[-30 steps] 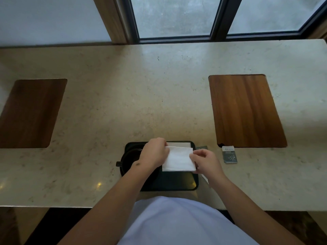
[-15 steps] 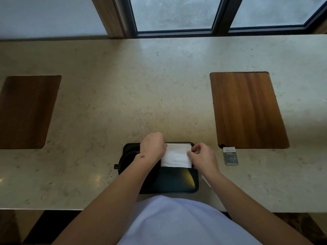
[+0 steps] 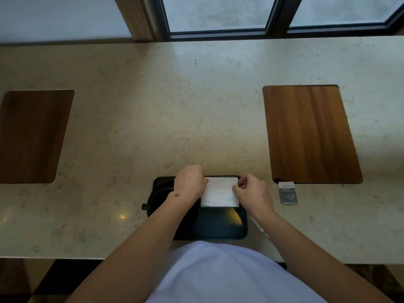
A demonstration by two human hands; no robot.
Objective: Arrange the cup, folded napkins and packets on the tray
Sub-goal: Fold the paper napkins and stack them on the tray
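A black tray [image 3: 220, 228] lies at the near edge of the stone counter. A white folded napkin [image 3: 219, 192] rests across the tray's far right part. My left hand [image 3: 189, 182] pinches the napkin's left edge and my right hand [image 3: 251, 193] pinches its right edge. Under my left wrist sits a dark cup [image 3: 158, 200] with a small handle on the tray's left side, mostly hidden. A grey packet [image 3: 288, 192] lies on the counter to the right of the tray. Beside my right forearm a thin white item [image 3: 260, 227] shows on the counter.
Two wooden inlays are set in the counter [image 3: 196, 106]: one at the left [image 3: 32, 136] and one at the right [image 3: 308, 134]. A window frame [image 3: 277, 16] runs along the far edge. The counter's near edge is just below the tray.
Both hands carried the napkin away from me and set it on the tray's far part. The camera view shifted slightly.
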